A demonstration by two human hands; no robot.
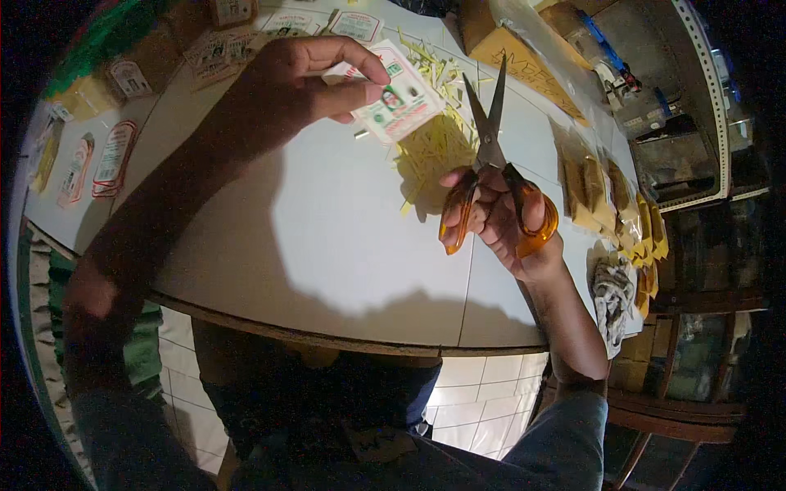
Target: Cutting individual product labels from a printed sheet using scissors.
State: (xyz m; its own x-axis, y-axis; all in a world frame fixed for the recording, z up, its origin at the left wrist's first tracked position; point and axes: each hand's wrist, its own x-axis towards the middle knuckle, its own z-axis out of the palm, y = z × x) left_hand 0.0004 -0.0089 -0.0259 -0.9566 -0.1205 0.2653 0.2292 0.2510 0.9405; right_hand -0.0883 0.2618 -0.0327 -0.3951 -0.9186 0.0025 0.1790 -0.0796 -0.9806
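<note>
Between the thumb and fingers of my left hand (334, 80) is a printed label card (402, 113), tilted above the table, with a small picture and writing on it. Whether it is one card or a thin stack, I cannot tell. My right hand (500, 224) has its fingers through the orange handles of a pair of scissors (489, 138). The blades are apart, point away from me and lie to the right of the card. Under and behind the card, a pile of thin yellowish paper strips (439, 144) lies on the white tabletop (368, 233).
Cut labels (115, 158) lie at the left, more printed labels (221, 55) at the back left. A cardboard box (531, 73) stands at the back right. Filled brown packets (589, 190) line the right side, near a crumpled cloth (612, 301). The table's front edge (344, 340) runs before me.
</note>
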